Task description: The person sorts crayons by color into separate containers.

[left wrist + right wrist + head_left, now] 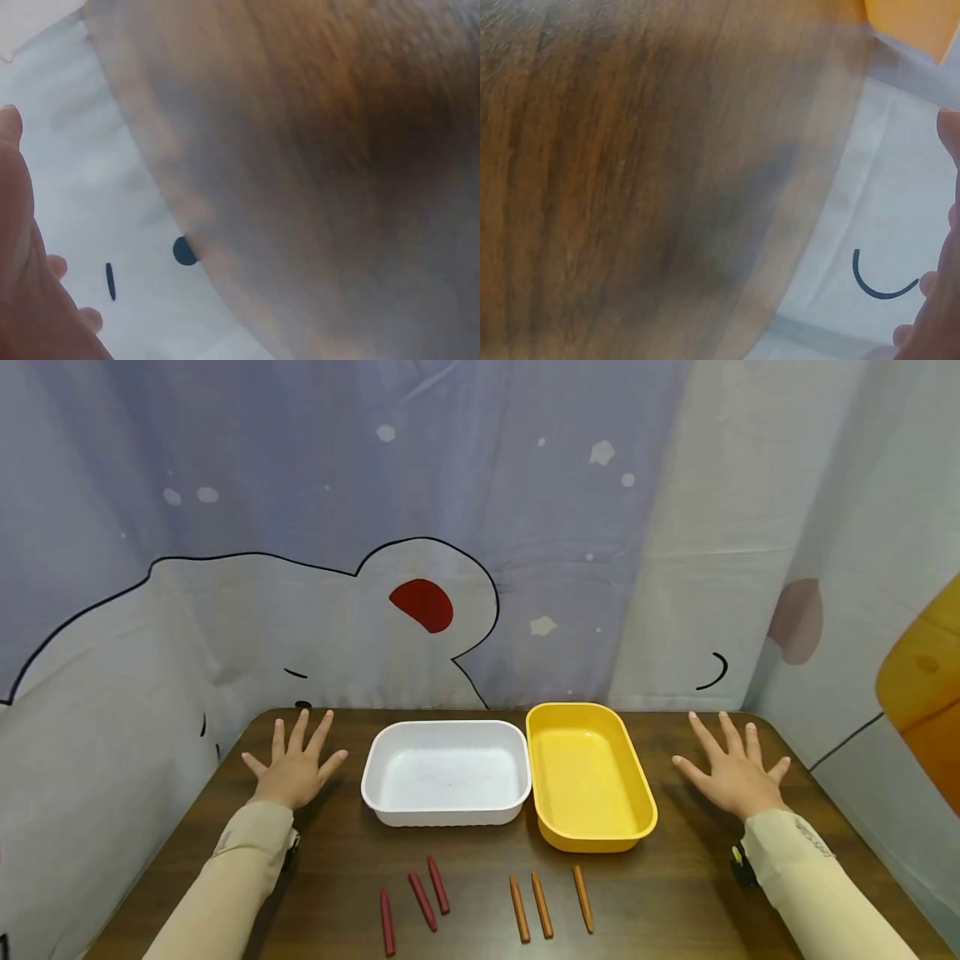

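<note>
My left hand [291, 774] is spread with straight fingers over the left side of the table, holding nothing. Over the right side, my right hand [738, 777] is spread the same way and also holds nothing. Between them stand a white rectangular tray [446, 817], nearer the left hand, and a yellow tray [592, 843], nearer the right. In front of the white tray lie three dark red crayons [422, 900]. Three orange-brown crayons [542, 906] lie in front of the yellow one. Each wrist view shows the edge of its hand, the left hand [34, 277] and the right hand [937, 300].
The dark wood table [337, 877] has rounded far corners. A pale curtain [562, 568] printed with cartoon shapes hangs right behind it and along both sides. The two trays stand side by side near the far edge.
</note>
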`<action>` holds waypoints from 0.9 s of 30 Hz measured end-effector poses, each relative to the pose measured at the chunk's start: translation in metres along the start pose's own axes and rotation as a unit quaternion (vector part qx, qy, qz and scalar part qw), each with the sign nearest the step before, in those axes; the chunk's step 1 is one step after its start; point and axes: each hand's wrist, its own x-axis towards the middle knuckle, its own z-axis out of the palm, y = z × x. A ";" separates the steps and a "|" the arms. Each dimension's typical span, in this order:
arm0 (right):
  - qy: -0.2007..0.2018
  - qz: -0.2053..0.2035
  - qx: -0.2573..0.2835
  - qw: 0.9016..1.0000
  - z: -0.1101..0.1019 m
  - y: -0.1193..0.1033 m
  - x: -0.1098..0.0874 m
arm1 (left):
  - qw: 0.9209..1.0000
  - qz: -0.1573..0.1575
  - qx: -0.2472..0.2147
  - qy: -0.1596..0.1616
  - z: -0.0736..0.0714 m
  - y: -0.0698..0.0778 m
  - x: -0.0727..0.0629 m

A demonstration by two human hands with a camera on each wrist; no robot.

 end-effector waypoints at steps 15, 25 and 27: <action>0.067 -0.035 0.028 0.997 -0.006 -0.018 -0.027 | 0.997 0.033 -0.038 0.065 -0.016 0.012 -0.020; 0.173 -0.091 0.114 0.974 -0.006 -0.057 -0.066 | 0.990 0.095 -0.019 0.100 -0.019 0.035 -0.044; 0.199 -0.113 0.131 0.965 -0.004 -0.066 -0.074 | 0.989 0.104 -0.010 0.100 -0.019 0.040 -0.048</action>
